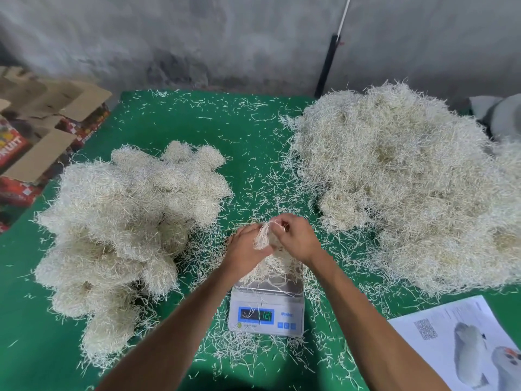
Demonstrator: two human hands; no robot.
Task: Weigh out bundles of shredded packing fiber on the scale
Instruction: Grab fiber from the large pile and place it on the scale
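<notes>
- The scale [266,314], a small white digital one with a metal pan and a lit blue display, sits on the green table [174,128] near its front edge; every place below is given from it.
- Directly above the scale's pan, both hands meet over a small bundle of shredded fiber [265,238].
- The left hand [245,246] cups the bundle from the left, thumb and fingers curled around its side.
- The right hand [294,235] comes in from the right, its fingertips pinching strands at the top of the bundle.
- More pale fiber lies heaped on the pan under the hands and trails over the pan's edges; whether the held bundle is joined to it cannot be told.
- The display shows green digits, partly crossed by stray strands and too blurred to read with certainty.
- Left of the scale lies a pile of rounded fiber bundles [124,221], clumped together and reaching toward the table's front.
- Right of the scale and farther back spreads a large loose heap of fiber [408,187], much broader than the left pile.
- Loose strands are scattered on the green surface all around the scale.
- To the scale's front right lies a printed sheet [451,334] with a code square and pictures.
- Far left of the scale, beyond the table's edge, stand open cardboard boxes [42,128] with red printed sides.
</notes>
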